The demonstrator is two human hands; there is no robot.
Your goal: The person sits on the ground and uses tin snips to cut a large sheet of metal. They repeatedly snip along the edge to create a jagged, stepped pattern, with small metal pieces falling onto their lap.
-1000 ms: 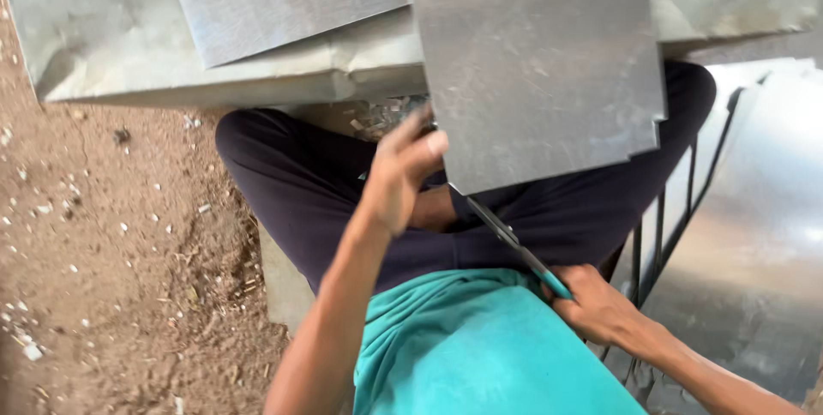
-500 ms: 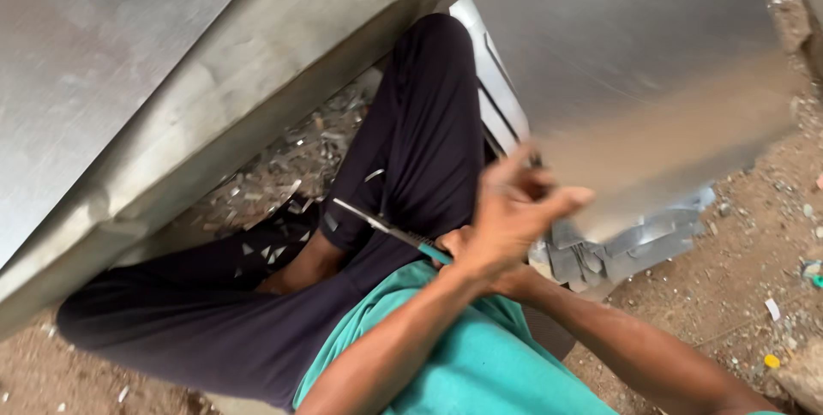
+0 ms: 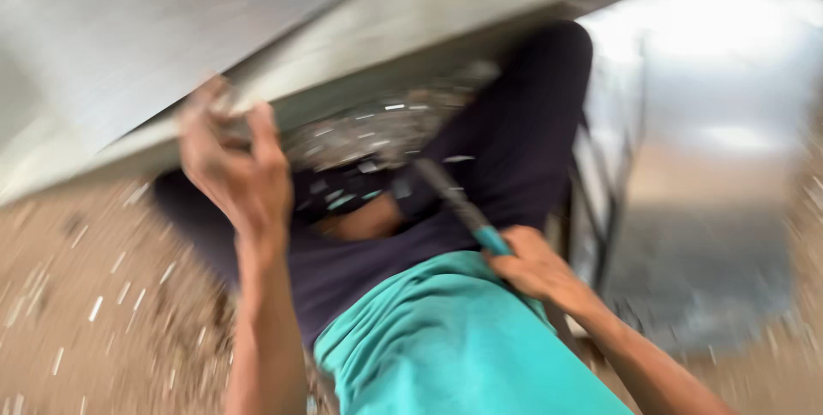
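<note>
Across the seated person's lap, the left hand (image 3: 236, 171) gripped the near edge of the metal sheet (image 3: 154, 46), while the right hand (image 3: 536, 265) clasped the teal-handled tool (image 3: 459, 205), seemingly between cuts; the blade needed re-aiming.

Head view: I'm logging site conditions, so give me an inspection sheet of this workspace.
Surface: bare dirt ground, strewn with small pale scraps; the picture is motion-blurred.
Job's things: large grey metal sheet, tilted over the person's lap; a tool with a teal handle, its kind too blurred to tell.
Clutter: shiny metal offcuts heaped under the sheet's edge.
Hands: left hand grips the sheet's lower edge; right hand is closed on the tool's handle.
Cables: nothing seen.
Surroundings: dark metal frame to the right, with more pale sheet metal beyond it; no other people seen.
</note>
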